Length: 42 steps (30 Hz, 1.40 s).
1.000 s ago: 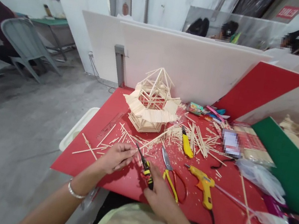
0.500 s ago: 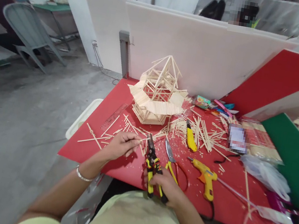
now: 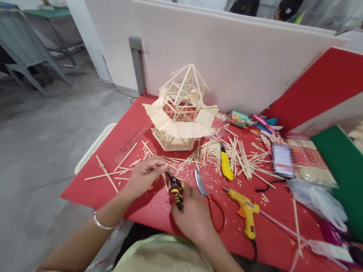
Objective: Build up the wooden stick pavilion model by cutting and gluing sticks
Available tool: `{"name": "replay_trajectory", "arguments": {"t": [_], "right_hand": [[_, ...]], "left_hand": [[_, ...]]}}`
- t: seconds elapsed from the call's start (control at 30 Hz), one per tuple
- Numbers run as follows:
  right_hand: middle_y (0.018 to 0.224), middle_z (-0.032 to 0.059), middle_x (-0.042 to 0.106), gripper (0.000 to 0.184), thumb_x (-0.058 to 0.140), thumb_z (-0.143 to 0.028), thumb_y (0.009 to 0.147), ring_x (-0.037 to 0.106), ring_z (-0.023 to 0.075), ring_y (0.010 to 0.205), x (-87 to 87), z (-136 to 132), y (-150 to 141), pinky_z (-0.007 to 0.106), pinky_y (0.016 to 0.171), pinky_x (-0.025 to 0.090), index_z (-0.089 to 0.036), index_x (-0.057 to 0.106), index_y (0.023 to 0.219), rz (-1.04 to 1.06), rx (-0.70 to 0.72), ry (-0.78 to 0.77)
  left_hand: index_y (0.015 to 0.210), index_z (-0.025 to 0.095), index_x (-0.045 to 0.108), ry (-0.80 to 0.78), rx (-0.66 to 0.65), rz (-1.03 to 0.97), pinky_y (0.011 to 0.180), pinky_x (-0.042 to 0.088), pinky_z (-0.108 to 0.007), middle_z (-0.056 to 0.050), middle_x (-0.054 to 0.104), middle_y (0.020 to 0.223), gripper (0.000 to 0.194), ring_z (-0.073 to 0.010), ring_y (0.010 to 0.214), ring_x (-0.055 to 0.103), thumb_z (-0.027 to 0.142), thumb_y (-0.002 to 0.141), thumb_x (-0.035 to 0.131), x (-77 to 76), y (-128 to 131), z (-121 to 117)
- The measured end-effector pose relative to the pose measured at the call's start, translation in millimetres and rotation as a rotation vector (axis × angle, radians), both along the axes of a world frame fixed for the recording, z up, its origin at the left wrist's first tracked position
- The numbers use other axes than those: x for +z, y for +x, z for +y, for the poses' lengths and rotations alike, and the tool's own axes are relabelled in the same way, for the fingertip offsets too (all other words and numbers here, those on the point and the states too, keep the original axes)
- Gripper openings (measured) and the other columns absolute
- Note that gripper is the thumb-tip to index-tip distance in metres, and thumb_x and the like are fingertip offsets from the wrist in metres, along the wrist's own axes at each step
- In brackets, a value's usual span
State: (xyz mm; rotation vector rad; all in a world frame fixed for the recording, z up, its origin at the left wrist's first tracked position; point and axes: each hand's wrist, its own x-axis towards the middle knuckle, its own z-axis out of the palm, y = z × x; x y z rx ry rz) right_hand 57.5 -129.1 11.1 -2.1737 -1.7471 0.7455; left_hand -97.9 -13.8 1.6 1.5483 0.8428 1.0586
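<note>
My right hand (image 3: 193, 212) is wrapped round black-and-yellow pliers (image 3: 177, 188), whose jaws point away from me and to the left. The fingers of my left hand (image 3: 145, 175) are pinched together right at the plier tips; a thin wooden stick was between them earlier, and now it is mostly hidden. Beyond both hands stands a small stick-built house model (image 3: 180, 129) with a slatted roof skirt and an open pointed frame on top. Red-handled scissors (image 3: 210, 199) lie just right of my right hand.
Loose sticks (image 3: 242, 158) and scraps litter the red tabletop (image 3: 89, 190). A yellow cutter (image 3: 226, 163), a yellow glue gun (image 3: 246, 211), a clear ruler (image 3: 130, 144) and a plastic bag (image 3: 318, 201) lie around. A white board (image 3: 235, 61) rises behind.
My right hand has turned the pliers and closed further round their handles, which were spread apart before. My left fingers have come up against the plier tips. The view has shifted slightly.
</note>
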Motion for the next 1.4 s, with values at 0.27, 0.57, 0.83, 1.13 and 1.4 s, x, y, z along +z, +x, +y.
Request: {"name": "replay_trajectory", "arguments": {"t": [0.27, 0.57, 0.83, 1.13, 1.4], "right_hand": [[0.134, 0.0173, 0.055, 0.057, 0.048, -0.053, 0.095, 0.047, 0.0322, 0.124, -36.1, -2.5, 6.8, 0.047, 0.103, 0.039, -0.018, 0.05, 0.14, -0.259, -0.012, 0.221], [0.122, 0.0163, 0.058, 0.054, 0.049, -0.027, 0.093, 0.06, 0.0274, 0.106, -30.8, -54.3, 63.3, 0.032, 0.078, 0.049, -0.021, 0.044, 0.146, -0.363, -0.145, -0.077], [0.104, 0.0139, 0.069, 0.072, 0.052, -0.022, 0.084, 0.067, 0.0281, 0.095, -44.7, -49.8, 89.5, 0.035, 0.079, 0.05, -0.014, 0.033, 0.153, -0.316, -0.116, -0.124], [0.122, 0.0137, 0.067, 0.076, 0.064, -0.047, 0.079, 0.064, 0.0273, 0.108, -24.5, -50.7, 98.8, 0.034, 0.087, 0.051, -0.016, 0.043, 0.145, 0.022, -0.255, 0.174], [0.108, 0.013, 0.066, 0.057, 0.055, -0.046, 0.09, 0.063, 0.0269, 0.097, -24.0, -39.3, 91.7, 0.036, 0.082, 0.05, -0.018, 0.053, 0.139, -0.087, -0.152, 0.329]], "left_hand": [[0.084, 0.019, 0.074, 0.071, -0.035, 0.04, 0.074, 0.049, -0.027, -0.004, 0.068, 0.086, 0.012, -0.0159, 0.081, 0.061, 0.03, 0.086, 0.071, -10.1, 35.8, -3.2], [0.091, 0.017, 0.068, -0.274, -0.184, 0.028, 0.05, 0.043, -0.021, 0.0, 0.064, 0.067, 0.025, -0.0097, 0.052, 0.056, 0.041, 0.087, 0.068, -35.9, 77.3, -15.1], [0.09, 0.016, 0.07, -0.309, -0.186, -0.004, 0.059, 0.051, -0.025, -0.003, 0.069, 0.07, 0.025, -0.0129, 0.06, 0.062, 0.04, 0.083, 0.073, -37.4, 92.9, -13.1], [0.083, 0.017, 0.074, -0.155, -0.176, 0.051, 0.065, 0.049, -0.025, -0.002, 0.065, 0.075, 0.019, -0.0133, 0.068, 0.059, 0.035, 0.085, 0.071, -29.1, 91.4, -5.6], [0.086, 0.018, 0.075, -0.012, -0.271, 0.075, 0.075, 0.051, -0.03, -0.006, 0.07, 0.086, 0.016, -0.0185, 0.08, 0.065, 0.029, 0.089, 0.064, -24.6, 90.5, -2.0]]}}
